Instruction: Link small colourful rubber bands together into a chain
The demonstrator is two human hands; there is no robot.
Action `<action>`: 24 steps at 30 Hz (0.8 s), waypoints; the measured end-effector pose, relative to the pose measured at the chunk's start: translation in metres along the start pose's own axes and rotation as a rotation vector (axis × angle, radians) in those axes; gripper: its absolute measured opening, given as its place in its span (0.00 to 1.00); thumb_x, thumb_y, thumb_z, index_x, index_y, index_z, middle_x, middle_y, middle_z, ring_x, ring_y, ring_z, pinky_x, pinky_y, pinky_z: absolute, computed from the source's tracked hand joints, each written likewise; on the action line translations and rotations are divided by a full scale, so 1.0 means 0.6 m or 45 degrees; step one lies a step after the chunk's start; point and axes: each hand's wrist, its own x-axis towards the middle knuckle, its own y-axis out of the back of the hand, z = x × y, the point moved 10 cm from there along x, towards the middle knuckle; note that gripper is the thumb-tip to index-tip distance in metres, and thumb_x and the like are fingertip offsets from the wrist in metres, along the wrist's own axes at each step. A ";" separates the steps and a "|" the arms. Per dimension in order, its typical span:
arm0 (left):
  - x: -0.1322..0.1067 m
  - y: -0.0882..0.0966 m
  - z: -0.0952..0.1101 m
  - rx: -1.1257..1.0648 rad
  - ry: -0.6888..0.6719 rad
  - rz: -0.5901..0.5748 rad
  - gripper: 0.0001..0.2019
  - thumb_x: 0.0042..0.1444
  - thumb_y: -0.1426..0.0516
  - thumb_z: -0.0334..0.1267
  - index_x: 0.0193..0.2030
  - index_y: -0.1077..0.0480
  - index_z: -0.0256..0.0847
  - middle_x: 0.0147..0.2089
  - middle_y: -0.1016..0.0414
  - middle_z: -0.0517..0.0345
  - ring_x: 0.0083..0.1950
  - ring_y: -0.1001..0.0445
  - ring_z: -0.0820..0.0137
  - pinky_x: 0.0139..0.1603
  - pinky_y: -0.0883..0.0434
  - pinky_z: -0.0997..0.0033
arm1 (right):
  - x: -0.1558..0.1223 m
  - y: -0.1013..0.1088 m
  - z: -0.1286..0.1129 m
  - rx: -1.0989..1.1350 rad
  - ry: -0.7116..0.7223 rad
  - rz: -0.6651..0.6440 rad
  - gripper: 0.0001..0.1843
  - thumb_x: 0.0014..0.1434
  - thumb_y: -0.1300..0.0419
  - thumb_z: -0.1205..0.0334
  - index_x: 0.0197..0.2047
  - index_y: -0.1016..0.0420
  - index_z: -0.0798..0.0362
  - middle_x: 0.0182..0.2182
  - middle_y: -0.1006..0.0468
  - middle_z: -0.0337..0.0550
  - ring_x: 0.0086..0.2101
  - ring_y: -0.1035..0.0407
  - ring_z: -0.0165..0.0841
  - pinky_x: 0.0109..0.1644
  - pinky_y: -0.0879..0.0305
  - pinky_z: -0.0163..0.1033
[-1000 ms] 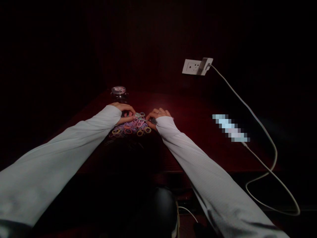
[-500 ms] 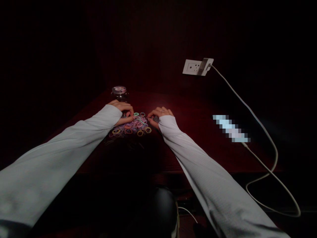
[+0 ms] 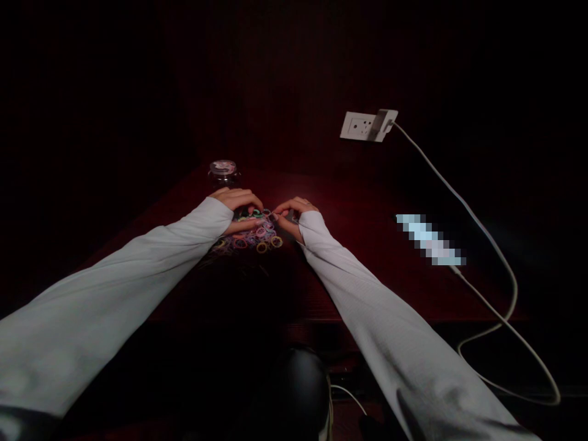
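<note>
By the lidded jar [image 3: 223, 172], left hand [image 3: 242, 204] and right hand [image 3: 294, 212] together pinch one band [image 3: 272, 214].

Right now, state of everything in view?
Rubber bands, loose heap on the table.
Left hand, curled over the heap, grip unclear.
Right hand, at the heap's edge, grip unclear.
Jar, upright, lid on.
Charger, plugged into the socket.
Cable, runs to the phone.

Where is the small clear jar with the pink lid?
Head view, left of centre: the small clear jar stands on the dark red table, beyond the left hand and coloured elastic rings.
</note>
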 end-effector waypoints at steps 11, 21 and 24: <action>-0.001 0.007 0.004 -0.041 0.026 0.084 0.16 0.73 0.45 0.47 0.45 0.18 0.43 0.43 0.16 0.54 0.45 0.19 0.63 0.51 0.34 0.63 | -0.006 -0.001 -0.005 0.127 0.016 -0.017 0.07 0.63 0.32 0.60 0.44 0.14 0.48 0.37 0.18 0.40 0.39 0.29 0.36 0.50 0.32 0.42; -0.001 0.009 0.007 -0.095 0.054 0.088 0.18 0.74 0.45 0.49 0.44 0.17 0.42 0.42 0.16 0.56 0.39 0.22 0.67 0.50 0.33 0.65 | -0.003 -0.022 0.024 0.083 -0.062 0.023 0.11 0.70 0.39 0.58 0.45 0.14 0.47 0.35 0.20 0.40 0.38 0.29 0.35 0.50 0.32 0.41; -0.001 0.006 0.005 -0.129 0.046 0.073 0.18 0.74 0.45 0.50 0.45 0.17 0.42 0.43 0.16 0.55 0.37 0.22 0.67 0.49 0.33 0.64 | -0.002 -0.026 0.022 0.072 -0.047 -0.015 0.12 0.71 0.38 0.55 0.41 0.14 0.48 0.34 0.21 0.40 0.38 0.29 0.35 0.48 0.33 0.40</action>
